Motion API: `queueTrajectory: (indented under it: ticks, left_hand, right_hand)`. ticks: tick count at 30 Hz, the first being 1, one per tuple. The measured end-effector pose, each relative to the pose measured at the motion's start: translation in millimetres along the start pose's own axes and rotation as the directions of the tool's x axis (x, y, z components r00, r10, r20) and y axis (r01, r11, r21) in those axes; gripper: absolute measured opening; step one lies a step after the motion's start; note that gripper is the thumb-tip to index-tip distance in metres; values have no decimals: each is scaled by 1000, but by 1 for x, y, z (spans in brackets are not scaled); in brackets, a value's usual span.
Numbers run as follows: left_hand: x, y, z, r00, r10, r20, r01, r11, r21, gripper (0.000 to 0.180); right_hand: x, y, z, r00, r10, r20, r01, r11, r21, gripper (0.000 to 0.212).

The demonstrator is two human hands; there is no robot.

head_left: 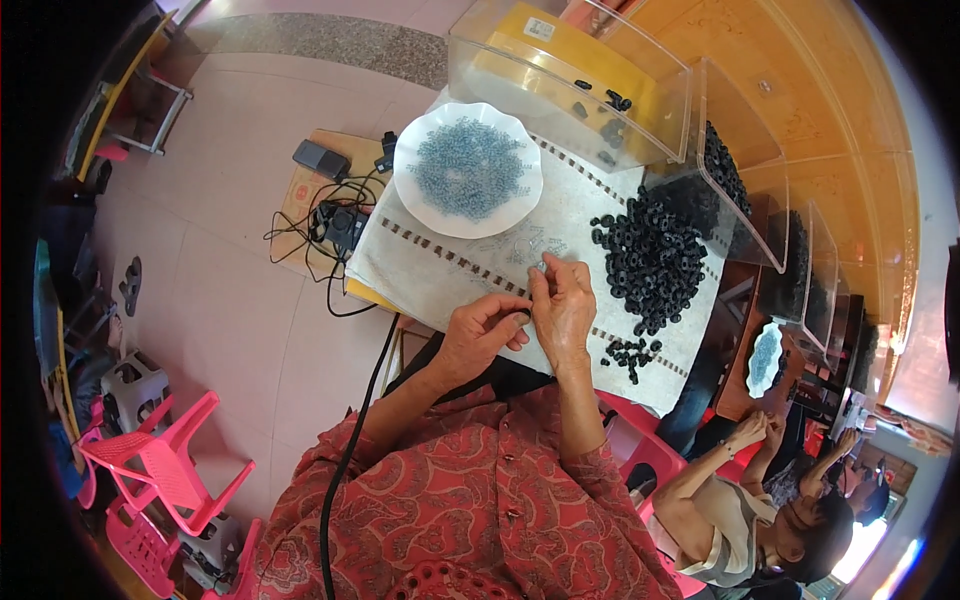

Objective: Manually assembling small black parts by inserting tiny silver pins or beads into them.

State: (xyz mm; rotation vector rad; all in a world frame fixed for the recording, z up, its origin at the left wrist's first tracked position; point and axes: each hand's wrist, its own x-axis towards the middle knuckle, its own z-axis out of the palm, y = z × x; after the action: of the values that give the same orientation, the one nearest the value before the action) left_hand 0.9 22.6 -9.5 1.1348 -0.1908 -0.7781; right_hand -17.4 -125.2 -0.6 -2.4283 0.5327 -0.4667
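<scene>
My left hand (pixel 478 338) pinches a small black plastic part (pixel 522 312) between thumb and fingertips, most of it hidden by the fingers. Right beside it, my right hand (pixel 563 308) is closed in a pinch, its fingertips close to a few loose metal springs (pixel 540 247) on the cloth. Whatever sits in that pinch is too small to make out. A white scalloped plate (pixel 404 205) heaped with small metal springs (pixel 468 168) stands beyond my hands. To the right lies a pile of small black plastic parts (pixel 655 255), with a smaller cluster (pixel 630 355) nearer me.
A pale cloth (pixel 415 275) with dark dashed stripes covers the table. Clear plastic bins (pixel 570 85) holding black parts line the back and right. A low board (pixel 305 215) with tangled cables adjoins the left side. Co-workers (pixel 720 510) sit at right; pink chairs (pixel 165 455) stand at left.
</scene>
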Motion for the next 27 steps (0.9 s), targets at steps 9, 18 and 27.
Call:
queueTrajectory:
  ticks: [9, 18, 27]
  left_hand:
    - [3, -1, -8, 997, -63, 39, 69, 981, -183, 22]
    - [8, -1, -5, 992, -80, 99, 107, 944, -311, 22]
    - [23, -12, 9, 991, -68, 113, 106, 917, -383, 22]
  right_hand:
    - [-6, 3, -2, 998, 19, -56, -10, 988, 152, 11]
    - [-26, -6, -31, 902, 387, 190, -420, 687, 594, 9]
    - [-37, 8, -47, 864, 413, 287, -459, 413, 787, 16]
